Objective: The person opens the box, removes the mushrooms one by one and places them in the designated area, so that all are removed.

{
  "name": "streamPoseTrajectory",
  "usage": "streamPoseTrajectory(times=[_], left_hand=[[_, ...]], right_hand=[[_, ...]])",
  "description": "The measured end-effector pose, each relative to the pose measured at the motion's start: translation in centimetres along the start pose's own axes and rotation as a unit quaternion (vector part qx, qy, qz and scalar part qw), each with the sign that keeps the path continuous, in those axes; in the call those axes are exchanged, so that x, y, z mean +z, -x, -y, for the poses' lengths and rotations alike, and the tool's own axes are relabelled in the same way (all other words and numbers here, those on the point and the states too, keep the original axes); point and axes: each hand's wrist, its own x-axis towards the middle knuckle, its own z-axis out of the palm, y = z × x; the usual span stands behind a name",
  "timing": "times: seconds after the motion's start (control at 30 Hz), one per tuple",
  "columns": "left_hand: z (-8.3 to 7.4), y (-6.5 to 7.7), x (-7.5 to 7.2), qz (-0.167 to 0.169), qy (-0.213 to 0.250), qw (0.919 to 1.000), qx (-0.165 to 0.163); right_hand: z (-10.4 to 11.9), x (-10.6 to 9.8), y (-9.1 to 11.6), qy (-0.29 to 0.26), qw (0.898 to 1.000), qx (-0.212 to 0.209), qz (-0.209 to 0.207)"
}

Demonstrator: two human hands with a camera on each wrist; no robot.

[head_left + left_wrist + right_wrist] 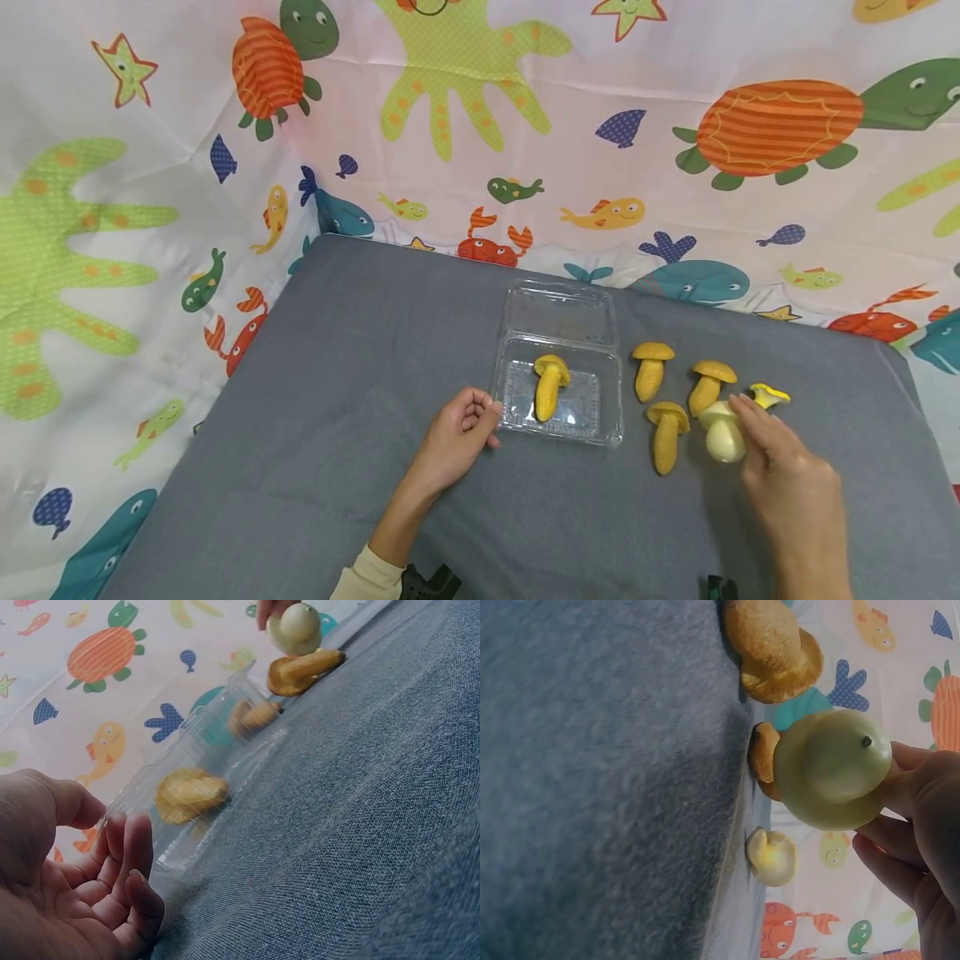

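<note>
A clear plastic clamshell box (613, 421) lies with its lid folded back, and one brown-yellow toy mushroom (548, 398) rests in its base. My left hand (457, 437) pinches the box's near left edge between thumb and fingers, as the left wrist view (82, 877) also shows. To the right of the box, my right hand (798, 479) grips a pale cream-green toy mushroom (724, 440) by its cap, stem toward me. In the right wrist view that pale mushroom (844, 761) appears held above the cloth.
Right of the box lie brown-yellow mushrooms: one at the back (651, 371), one nearer me (666, 437) and one farther right (711, 385). A small bright yellow mushroom (768, 396) sits behind my right hand. Grey cloth (300, 467) covers the table; a printed sea-animal curtain (487, 167) hangs behind.
</note>
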Motion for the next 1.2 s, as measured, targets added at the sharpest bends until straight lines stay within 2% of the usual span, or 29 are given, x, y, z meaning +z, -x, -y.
streamPoseTrajectory(times=[0.33, 0.6, 0.8, 1.0, 1.2], left_hand=[[0.0, 0.0, 0.0, -0.001, 0.0, 1.0, 0.001], [0.1, -0.1, 0.0, 0.001, 0.004, 1.0, 0.003], [0.1, 0.0, 0.0, 0.001, 0.001, 1.0, 0.003], [0.0, 0.1, 0.1, 0.004, 0.008, 1.0, 0.001], [0.0, 0.1, 0.1, 0.002, 0.01, 0.9999, 0.0]], right_hand=[[-0.9, 0.7, 1.2, -0.017, 0.999, -0.024, -0.016], [-1.1, 0.8, 1.3, -0.04, 0.999, -0.032, 0.002], [-0.9, 0.1, 1.2, -0.049, 0.998, -0.019, 0.035], [-1.2, -0.7, 1.5, -0.073, 0.996, -0.021, 0.037], [-1.4, -1.3, 1.9, -0.079, 0.995, 0.008, 0.057]])
